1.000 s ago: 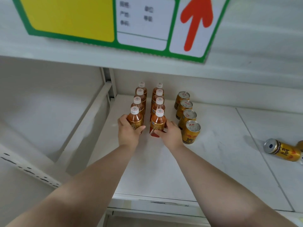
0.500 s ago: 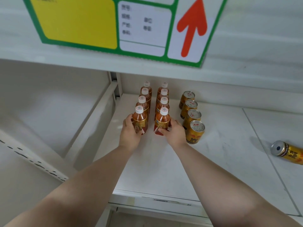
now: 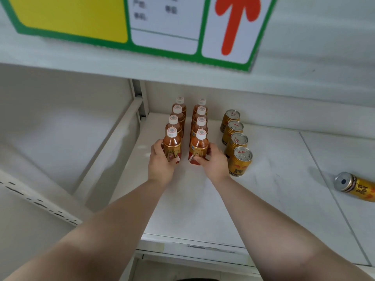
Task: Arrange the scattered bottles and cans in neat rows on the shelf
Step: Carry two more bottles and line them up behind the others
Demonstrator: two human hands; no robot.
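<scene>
White shelf [image 3: 274, 199], left grip [image 3: 160, 165] clasping front-left bottle [image 3: 172, 144], right grip [image 3: 215, 165] clasping front-right bottle [image 3: 199, 146]

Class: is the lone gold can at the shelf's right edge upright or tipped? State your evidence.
Tipped. The lone gold can lies along the shelf, its silver end facing sideways, not upward like the row of cans.

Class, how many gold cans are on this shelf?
5 cans: four upright in a row beside the bottles, one on its side far right; more may lie beyond the frame.
</scene>
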